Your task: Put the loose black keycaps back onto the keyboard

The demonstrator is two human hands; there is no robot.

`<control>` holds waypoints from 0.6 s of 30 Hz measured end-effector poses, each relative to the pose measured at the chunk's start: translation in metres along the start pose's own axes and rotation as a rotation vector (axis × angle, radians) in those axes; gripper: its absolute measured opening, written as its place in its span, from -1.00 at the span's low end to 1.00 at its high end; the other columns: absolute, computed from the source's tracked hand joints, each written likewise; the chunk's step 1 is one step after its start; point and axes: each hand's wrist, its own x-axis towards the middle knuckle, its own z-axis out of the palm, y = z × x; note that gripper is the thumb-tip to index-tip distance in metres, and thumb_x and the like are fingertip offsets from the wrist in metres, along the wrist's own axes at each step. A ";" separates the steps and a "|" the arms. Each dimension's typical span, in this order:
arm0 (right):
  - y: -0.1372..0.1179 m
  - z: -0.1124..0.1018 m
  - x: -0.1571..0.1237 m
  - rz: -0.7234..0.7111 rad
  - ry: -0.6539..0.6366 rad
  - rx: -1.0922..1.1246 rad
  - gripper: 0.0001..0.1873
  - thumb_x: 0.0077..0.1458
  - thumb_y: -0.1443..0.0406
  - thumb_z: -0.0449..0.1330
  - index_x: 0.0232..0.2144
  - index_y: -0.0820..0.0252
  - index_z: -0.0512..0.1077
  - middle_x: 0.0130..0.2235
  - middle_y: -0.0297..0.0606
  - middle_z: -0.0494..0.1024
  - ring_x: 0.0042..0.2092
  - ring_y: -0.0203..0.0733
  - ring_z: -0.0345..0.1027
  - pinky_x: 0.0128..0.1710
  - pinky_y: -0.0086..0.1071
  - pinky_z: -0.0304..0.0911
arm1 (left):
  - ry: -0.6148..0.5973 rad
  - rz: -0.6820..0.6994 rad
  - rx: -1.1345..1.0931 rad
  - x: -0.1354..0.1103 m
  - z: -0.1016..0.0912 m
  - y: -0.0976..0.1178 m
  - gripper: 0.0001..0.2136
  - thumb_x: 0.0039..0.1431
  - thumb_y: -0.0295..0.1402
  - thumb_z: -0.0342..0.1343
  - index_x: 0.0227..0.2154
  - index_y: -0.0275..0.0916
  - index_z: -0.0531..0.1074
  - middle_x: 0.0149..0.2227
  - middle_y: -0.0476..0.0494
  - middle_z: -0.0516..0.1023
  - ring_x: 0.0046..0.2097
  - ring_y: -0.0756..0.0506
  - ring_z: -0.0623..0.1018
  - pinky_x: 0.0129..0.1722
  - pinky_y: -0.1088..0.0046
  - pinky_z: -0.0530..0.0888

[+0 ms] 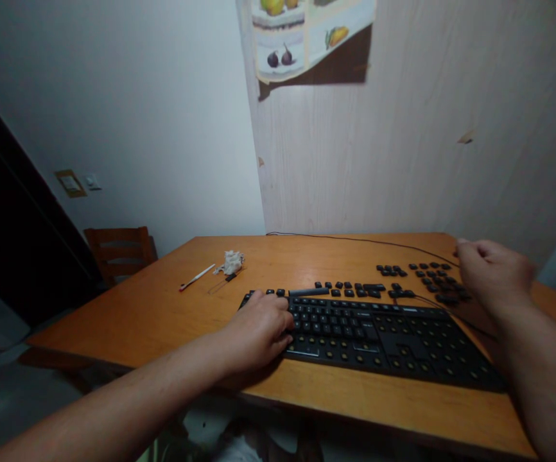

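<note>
A black keyboard (403, 343) lies at the table's front edge, with many keycaps off its right part and its lower rows. At its left end my left hand (263, 324) is closed over the edge, fingers curled onto the keys. My right hand (494, 269) is raised above the table to the right of the keyboard, its fingers curled closed; whatever they may hold is hidden. Behind the keyboard, loose black keycaps (434, 277) lie in groups, nearest my right hand. A long spacebar keycap (308, 292) rests close to the keyboard's back edge.
On the wooden table (162, 321), a white stick-like tool (197, 278), a crumpled whitish cloth or tissue (232, 262) and a wire keycap puller (230, 278) lie at the left. A thin black cable (355, 240) runs along the back. A wooden chair (119, 250) stands beyond the left side.
</note>
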 end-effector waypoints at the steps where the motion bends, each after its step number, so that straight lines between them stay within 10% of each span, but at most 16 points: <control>1: 0.000 0.000 0.000 -0.001 0.003 0.005 -0.59 0.12 0.00 0.04 -0.51 0.13 0.47 -0.54 -0.34 0.42 -0.45 -0.17 0.26 -0.43 -0.35 0.09 | 0.002 0.004 0.006 0.000 0.000 0.000 -0.89 0.18 -0.33 0.11 -0.38 -0.23 0.50 -0.28 -0.16 0.48 -0.14 -0.15 0.44 -0.12 0.29 0.26; 18: -0.005 -0.002 -0.001 0.041 -0.019 0.045 -0.60 0.09 0.00 0.06 -0.51 0.13 0.49 -0.53 -0.31 0.46 -0.45 -0.15 0.30 -0.42 -0.33 0.13 | 0.049 -0.002 0.029 -0.001 0.002 0.004 -0.86 0.17 -0.35 0.11 -0.46 -0.24 0.50 -0.30 -0.16 0.48 -0.19 -0.14 0.42 -0.15 0.27 0.21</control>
